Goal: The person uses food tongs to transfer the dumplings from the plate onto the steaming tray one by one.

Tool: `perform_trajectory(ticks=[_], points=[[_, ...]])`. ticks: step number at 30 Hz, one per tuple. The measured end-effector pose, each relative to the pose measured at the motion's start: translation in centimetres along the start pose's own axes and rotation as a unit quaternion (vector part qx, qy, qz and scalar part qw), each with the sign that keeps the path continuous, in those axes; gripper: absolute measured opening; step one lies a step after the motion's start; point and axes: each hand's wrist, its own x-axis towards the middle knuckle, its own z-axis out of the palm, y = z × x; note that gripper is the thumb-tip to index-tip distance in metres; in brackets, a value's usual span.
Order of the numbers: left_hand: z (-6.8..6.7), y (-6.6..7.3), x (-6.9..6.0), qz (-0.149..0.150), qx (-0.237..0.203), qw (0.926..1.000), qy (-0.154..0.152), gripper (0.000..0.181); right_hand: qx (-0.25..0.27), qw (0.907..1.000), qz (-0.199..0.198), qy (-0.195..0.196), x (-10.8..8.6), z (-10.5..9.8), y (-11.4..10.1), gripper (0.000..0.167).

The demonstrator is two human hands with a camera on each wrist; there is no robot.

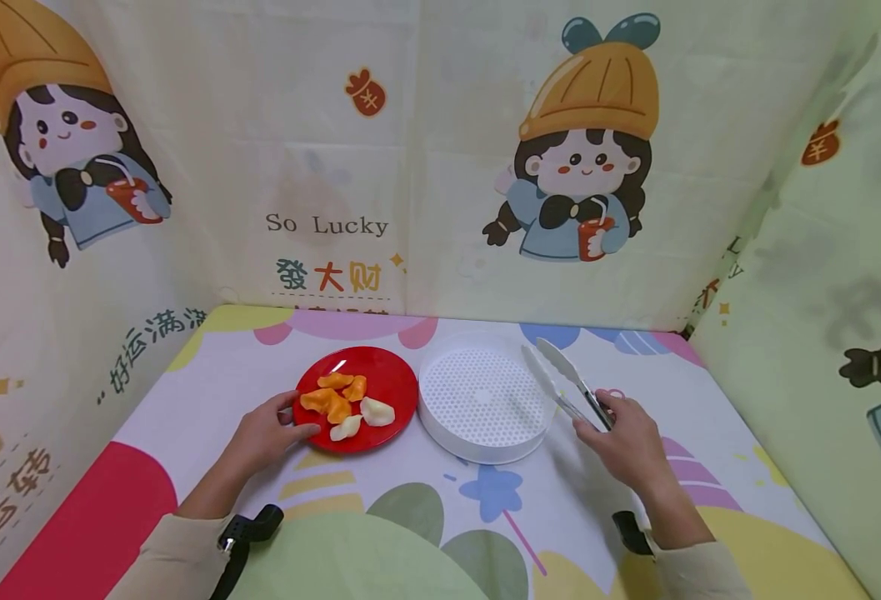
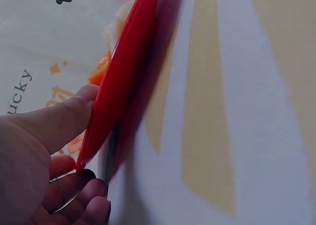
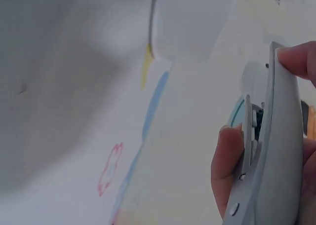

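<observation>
My left hand [image 1: 263, 435] pinches the near left rim of a red plate [image 1: 393, 379], thumb over the edge and fingers below, as the left wrist view shows. On the plate lie several orange dumplings [image 1: 325, 402] and two whitish dumplings [image 1: 377, 412]. Right beside it stands a round white steamer tray [image 1: 478, 392] with a perforated bottom. Metal tongs [image 1: 569, 367] are held in my right hand [image 1: 626, 442], their arms spread and tips above the tray's right side. In the right wrist view, thumb and fingers grip the tongs' grey handle [image 3: 284, 136].
A patterned cloth covers the table [image 1: 410, 542]. Printed curtains [image 1: 440, 167] stand behind it and along both sides. Dark straps [image 1: 248, 533] are worn on both wrists.
</observation>
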Motion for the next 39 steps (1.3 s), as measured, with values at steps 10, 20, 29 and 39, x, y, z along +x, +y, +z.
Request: perform_trajectory(ticks=[10, 20, 29, 39], points=[[0.1, -0.3, 0.2, -0.011, -0.013, 0.9998, -0.007, 0.086, 0.021, 0.9964, -0.076, -0.032, 0.1, 0.2, -2.4, 0.058], [0.0, -0.3, 0.3, -0.013, -0.016, 0.9998, -0.008, 0.086, 0.028, 0.9856, -0.159, -0.052, 0.6, 1.1, -4.7, 0.051], [0.0, -0.3, 0.4, -0.018, -0.021, 0.9995, -0.013, 0.086, 0.037, 0.9786, -0.168, -0.113, 1.1, 2.2, -7.1, 0.047], [0.0, -0.4, 0.6, -0.021, -0.022, 0.9994, -0.018, 0.087, -0.011, 0.9710, -0.191, -0.144, 1.6, 3.7, -9.6, 0.052]])
